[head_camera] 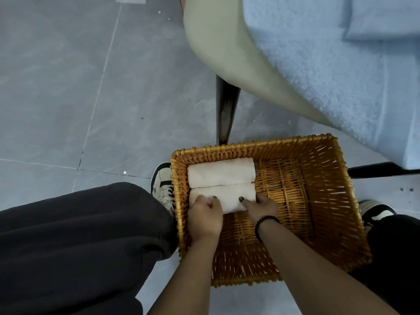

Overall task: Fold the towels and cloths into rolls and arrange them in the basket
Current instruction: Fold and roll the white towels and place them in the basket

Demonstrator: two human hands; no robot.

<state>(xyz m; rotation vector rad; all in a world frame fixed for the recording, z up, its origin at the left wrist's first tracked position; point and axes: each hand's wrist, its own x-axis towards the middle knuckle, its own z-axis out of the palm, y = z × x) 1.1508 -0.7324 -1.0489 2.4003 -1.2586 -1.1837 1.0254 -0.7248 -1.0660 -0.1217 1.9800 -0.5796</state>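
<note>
So there's a wicker basket (322, 201) sitting on the grey floor (68, 87) in the lower middle of the frame, golden-brown weave. Two white towel rolls are packed in its upper left corner, lying side by side and touching. The far roll (221, 172) sits against the basket's top wall, neat and tight. The near roll (229, 197) is right below it.

Both forearms come up from the bottom of the frame into the basket. The left hand (204, 217) has its fingers curled onto the left end of the near roll, and the right hand (261, 208), with a dark bead bracelet (263, 225) on the wrist, grips the right end, so both are holding that same roll.

Top right there's a light blue towel (341, 64) spread over the counter (216, 53).
</note>
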